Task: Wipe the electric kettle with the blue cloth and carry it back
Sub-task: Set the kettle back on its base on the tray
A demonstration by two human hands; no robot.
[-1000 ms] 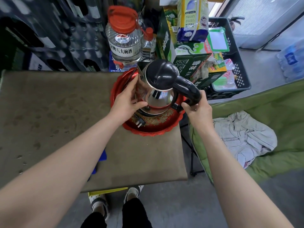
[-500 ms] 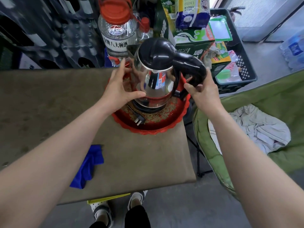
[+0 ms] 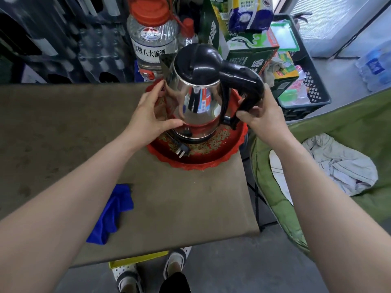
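Over the last second the shiny steel electric kettle (image 3: 196,102) with its black domed lid came up from low in the round red tray with gold patterning (image 3: 211,162). It stood higher over the tray, seemingly lifted off the tray floor, though the base edge was too close to the tray to be sure. The left hand (image 3: 148,121) kept its fingers (image 3: 157,92) curved round the steel wall at 9 o'clock, thumb on the lower band. The right hand (image 3: 262,115) kept its fingers wrapped tight on the lower end of the black handle (image 3: 243,79) at 3 o'clock. The black plug (image 3: 181,150) lay on the tray at 6 o'clock of the kettle.

The crumpled blue cloth (image 3: 112,214), mostly hidden by the left forearm a second before, showed plainly at 7 o'clock of the tray, well apart from both hands. I judged the wiping not yet begun. With both hands on the kettle, one would have to let go to fetch the cloth.

The desk (image 3: 63,127) wore an olive-brown cover with faint stains, and the tray sat near its 3 o'clock end. Behind, at 11 o'clock of the kettle, stood a clear plastic jug with a red cap (image 3: 152,39). A green printed carton (image 3: 251,53) and a black slatted crate (image 3: 313,89) stood at 2 o'clock. At 3 o'clock of the desk lay green bedding (image 3: 338,127) with a pale crumpled garment (image 3: 342,166).
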